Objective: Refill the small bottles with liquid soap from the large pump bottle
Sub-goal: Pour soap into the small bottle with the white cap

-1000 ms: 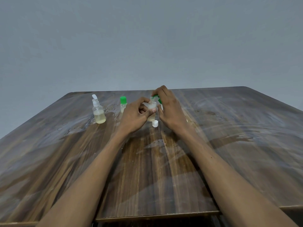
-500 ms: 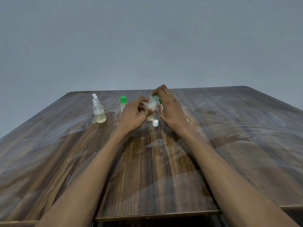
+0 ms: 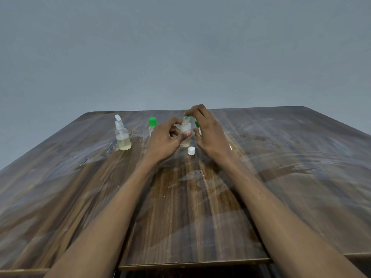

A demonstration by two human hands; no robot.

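Observation:
My left hand [image 3: 164,139] grips a small clear bottle [image 3: 186,135] that stands uncapped on the wooden table [image 3: 200,207], with pale liquid in its lower part. My right hand [image 3: 208,133] curls round a green-topped item [image 3: 196,123], mostly hidden, whose green tip [image 3: 187,116] sits at the small bottle's mouth. A loose white cap [image 3: 191,151] lies just in front of the bottle. To the left stand a clear pump bottle [image 3: 122,137] with a white pump and yellowish liquid, and a small green-capped bottle [image 3: 152,125], partly behind my left hand.
The tabletop is wet and streaked, with droplets and smears around the pump bottle [image 3: 96,155]. A plain grey wall rises behind the far edge. The table's near edge [image 3: 192,263] runs under my forearms.

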